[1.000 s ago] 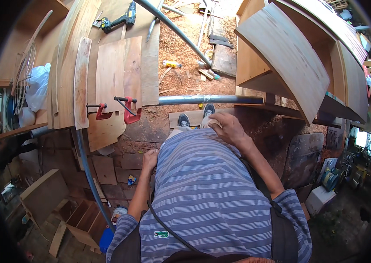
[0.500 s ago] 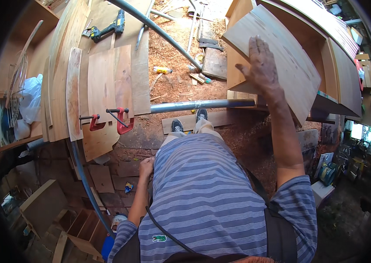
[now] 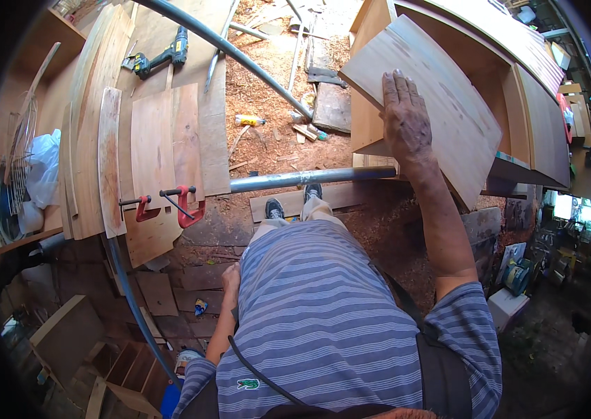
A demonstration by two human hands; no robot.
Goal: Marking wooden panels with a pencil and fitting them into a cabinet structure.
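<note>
My right hand (image 3: 407, 126) lies flat on a pale wooden board (image 3: 449, 105), fingers stretched out and pressed together near its left edge. The board sits tilted in front of an open wooden cabinet (image 3: 519, 112). Low at my left side, my left hand (image 3: 231, 278) hangs by the hip with its fingers curled in. Whatever those fingers hold, if anything, is hidden. On the bench at left, two red clamps (image 3: 189, 208) grip the near end of some planks (image 3: 152, 136).
A cordless drill (image 3: 161, 56) rests on the plywood bench top (image 3: 215, 133). A metal pipe (image 3: 309, 179) crosses in front of my feet, and another (image 3: 239, 56) slants above the shavings-covered floor (image 3: 278, 140). Small wooden shelving (image 3: 131, 363) stands at lower left.
The whole view has shifted slightly, with the bench sitting lower and further left. My right hand stays on the board, its thumb now less visible. My left hand remains by my hip.
</note>
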